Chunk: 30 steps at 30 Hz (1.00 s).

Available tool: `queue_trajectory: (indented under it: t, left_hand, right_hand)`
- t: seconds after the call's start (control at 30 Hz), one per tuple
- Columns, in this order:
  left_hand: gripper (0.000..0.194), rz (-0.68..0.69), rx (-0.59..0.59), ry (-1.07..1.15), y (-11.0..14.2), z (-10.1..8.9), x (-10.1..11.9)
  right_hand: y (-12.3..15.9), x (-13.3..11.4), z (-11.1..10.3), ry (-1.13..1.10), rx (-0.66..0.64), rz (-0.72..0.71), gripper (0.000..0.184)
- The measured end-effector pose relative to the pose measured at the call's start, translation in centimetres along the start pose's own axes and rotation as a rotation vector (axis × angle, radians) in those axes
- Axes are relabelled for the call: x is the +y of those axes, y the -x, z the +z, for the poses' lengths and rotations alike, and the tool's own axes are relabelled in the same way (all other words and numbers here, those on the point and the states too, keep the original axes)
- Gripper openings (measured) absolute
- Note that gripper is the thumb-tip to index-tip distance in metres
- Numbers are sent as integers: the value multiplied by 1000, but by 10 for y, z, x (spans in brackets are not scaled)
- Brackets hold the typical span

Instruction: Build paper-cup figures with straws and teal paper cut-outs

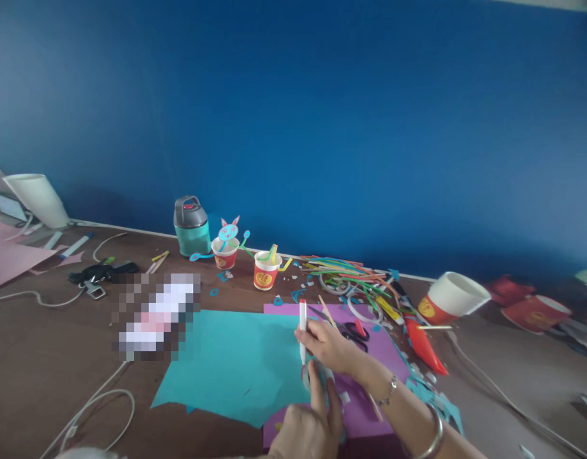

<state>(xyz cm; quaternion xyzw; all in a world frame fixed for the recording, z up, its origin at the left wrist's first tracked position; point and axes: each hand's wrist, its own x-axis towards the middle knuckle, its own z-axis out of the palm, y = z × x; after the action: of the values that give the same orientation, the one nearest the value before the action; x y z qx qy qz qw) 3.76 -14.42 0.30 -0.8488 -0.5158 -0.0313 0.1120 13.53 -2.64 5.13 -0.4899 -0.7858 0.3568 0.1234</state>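
My right hand (329, 344) is closed around a white marker (302, 322) with a red end, held almost upright. The marker's lower tip meets the edge of a small round thing (306, 377), where a short red line shows. My left hand (308, 424) presses on that round thing with its fingers, which cover most of it, so I cannot tell its kind. Under both hands lie a teal paper sheet (226, 357) and a purple sheet (389, 350). Black-handled scissors (357, 335) rest on the purple sheet beside my right wrist, along with a thin wooden stick (326, 310).
Behind stand a cup with a paper cat face (225, 252), a cup with bent straws (266, 271) and a teal bottle (192, 229). Coloured straws (355, 274), a tape roll (364, 307), a tipped white cup (453, 296) and a red balloon-like piece (424, 344) lie right. Cables (83, 414) run left.
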Motion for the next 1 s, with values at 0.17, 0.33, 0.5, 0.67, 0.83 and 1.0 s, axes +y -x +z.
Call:
queue_trajectory:
  t: [0.17,0.33,0.5,0.67,0.83,1.0]
  left_hand:
    - [52,15,-25,43,1,6,1]
    - [56,50,-83,134,-1,5,2]
    - [55,126,-110,46,-4,-5,-6]
    - [56,148,-139,49,-4,-8,-11]
    - [59,112,-103,69,-3,-10,-8]
    - [66,132,-189,64,-6,-24,-13]
  right_hand:
    - [0,9,3,-31,44,-10,33]
    - [3,16,6,-59,104,-18,32]
    - [10,22,6,-80,221,11,31]
    - [23,30,8,-111,327,17,32]
    - [38,35,13,-185,398,27,33]
    - [54,38,17,-221,459,63,35]
